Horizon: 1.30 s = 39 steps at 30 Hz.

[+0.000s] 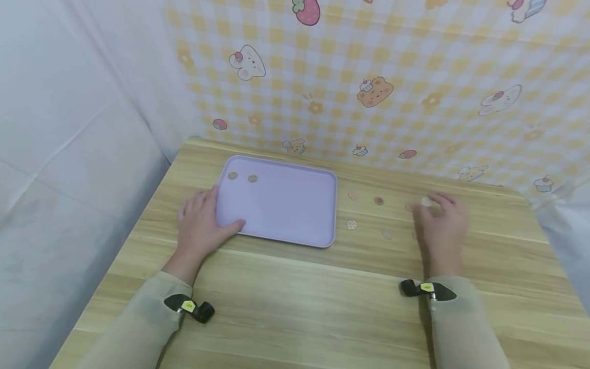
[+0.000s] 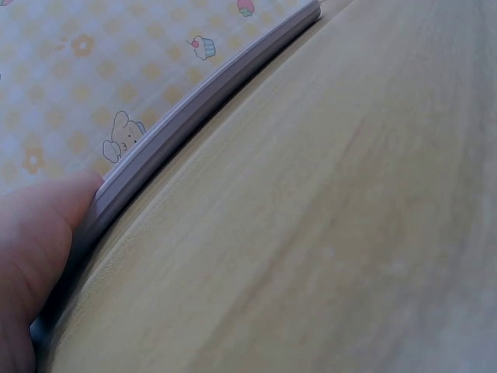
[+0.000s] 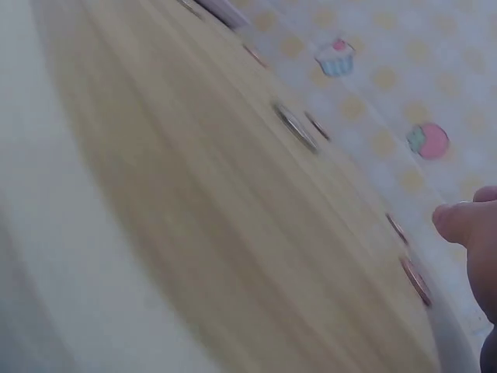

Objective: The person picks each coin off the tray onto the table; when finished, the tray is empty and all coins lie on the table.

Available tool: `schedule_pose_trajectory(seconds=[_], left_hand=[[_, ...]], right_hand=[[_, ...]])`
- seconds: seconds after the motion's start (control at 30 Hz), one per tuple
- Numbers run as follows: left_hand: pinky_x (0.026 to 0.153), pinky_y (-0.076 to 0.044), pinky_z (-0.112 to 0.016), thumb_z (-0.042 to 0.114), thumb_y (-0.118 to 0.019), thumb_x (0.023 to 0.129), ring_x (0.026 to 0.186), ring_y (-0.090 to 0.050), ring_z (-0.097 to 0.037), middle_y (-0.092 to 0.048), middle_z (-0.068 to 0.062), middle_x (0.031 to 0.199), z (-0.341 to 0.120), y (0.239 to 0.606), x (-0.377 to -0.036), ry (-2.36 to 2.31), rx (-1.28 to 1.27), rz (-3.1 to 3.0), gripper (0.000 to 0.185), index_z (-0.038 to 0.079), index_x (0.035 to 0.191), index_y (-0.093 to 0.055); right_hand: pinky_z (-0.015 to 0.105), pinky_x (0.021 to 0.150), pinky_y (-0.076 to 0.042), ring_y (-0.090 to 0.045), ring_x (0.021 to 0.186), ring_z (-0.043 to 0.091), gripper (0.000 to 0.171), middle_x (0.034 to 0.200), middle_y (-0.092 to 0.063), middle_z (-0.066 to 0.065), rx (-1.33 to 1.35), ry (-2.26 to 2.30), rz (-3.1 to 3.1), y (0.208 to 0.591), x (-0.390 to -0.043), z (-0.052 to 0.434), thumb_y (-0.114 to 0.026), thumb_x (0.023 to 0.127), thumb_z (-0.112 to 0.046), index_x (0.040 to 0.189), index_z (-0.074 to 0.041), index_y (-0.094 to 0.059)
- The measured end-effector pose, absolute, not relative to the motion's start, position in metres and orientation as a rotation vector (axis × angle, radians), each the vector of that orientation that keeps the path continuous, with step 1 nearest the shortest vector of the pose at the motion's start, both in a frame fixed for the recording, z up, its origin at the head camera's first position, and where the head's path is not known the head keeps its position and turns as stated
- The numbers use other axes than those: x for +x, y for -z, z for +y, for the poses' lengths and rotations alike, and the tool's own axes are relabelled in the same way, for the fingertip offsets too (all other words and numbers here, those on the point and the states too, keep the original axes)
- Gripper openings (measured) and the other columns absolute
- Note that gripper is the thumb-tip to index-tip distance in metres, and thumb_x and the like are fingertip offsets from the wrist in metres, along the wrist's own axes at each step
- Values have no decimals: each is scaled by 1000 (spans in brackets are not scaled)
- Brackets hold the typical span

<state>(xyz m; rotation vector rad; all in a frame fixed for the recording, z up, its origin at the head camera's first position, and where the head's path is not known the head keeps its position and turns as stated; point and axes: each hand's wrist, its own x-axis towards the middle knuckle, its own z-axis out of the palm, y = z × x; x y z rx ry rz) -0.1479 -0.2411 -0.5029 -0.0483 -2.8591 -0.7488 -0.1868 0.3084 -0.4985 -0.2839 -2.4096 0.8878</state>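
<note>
Left hand (image 1: 199,223) rests flat on the bench (image 1: 295,302) at the lavender tray's (image 1: 286,207) near-left corner, fingers straight along the tray's left edge, thumb over the near rim. Grip is relaxed, nothing pinched; left wrist view shows the thumb (image 2: 39,241) pressed on the rim (image 2: 194,109).

Tray lies flat, center-left of bench, w/ two coins (image 1: 242,177) inside near its far-left corner, side by side, apart from each other.

Right hand (image 1: 441,221) is on the bench well right of the tray, fingers loosely bent over loose coins. A pale coin (image 1: 426,202) sits at the fingertips; can't tell if it's actually pinched or just touched. Right wrist view is blurred, shows a fingertip (image 3: 460,221) just above coins (image 3: 415,280) lying on the wood, not clearly holding any.

More loose coins btw tray and right hand: copper one (image 1: 353,195) just beside the tray's far-right corner, darker one (image 1: 379,201) right of it, silvery one (image 1: 352,224) near the tray's right edge, another (image 1: 386,234) closer to the hand.

Backdrop: yellow checked cloth (image 1: 415,77) w/ bears and cupcakes.
</note>
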Motion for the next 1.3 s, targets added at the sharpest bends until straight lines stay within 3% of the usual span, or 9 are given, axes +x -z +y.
schedule_pose_trajectory(seconds=[0.37,0.77,1.1,1.3], left_hand=[[120,-17,-69,60,-79,83,149,-33,-44,-46,-24,156,-241,500,-144,757,-44,-2855,114,-1,166,-30],[120,-16,-70,60,-80,85,149,-33,-46,-46,-25,157,-239,501,-146,741,-56,-2854,113,-2,166,-30],[120,-16,-70,66,-78,84,149,-32,-47,-44,-26,158,-240,501,-147,739,-56,-2866,118,-2,166,-28],[120,-15,-69,72,-76,84,151,-30,-47,-42,-27,160,-241,503,-148,736,-53,-2871,121,-2,166,-27]], right_hand=[[45,125,-24,-44,145,35,47,150,-58,13,-670,-882,-2428,497,-177,351,-82,95,-31,135,-7,-73],[49,128,-16,-32,153,37,60,161,-44,17,-839,-1037,-2496,497,-177,363,-78,98,-40,148,-10,-63],[40,125,-30,-44,150,25,66,157,-56,6,-977,-1139,-2495,495,-179,365,-79,93,-50,146,-13,-66],[43,126,-24,-33,152,29,71,158,-54,5,-1038,-1183,-2544,490,-178,369,-79,91,-59,146,-16,-66]])
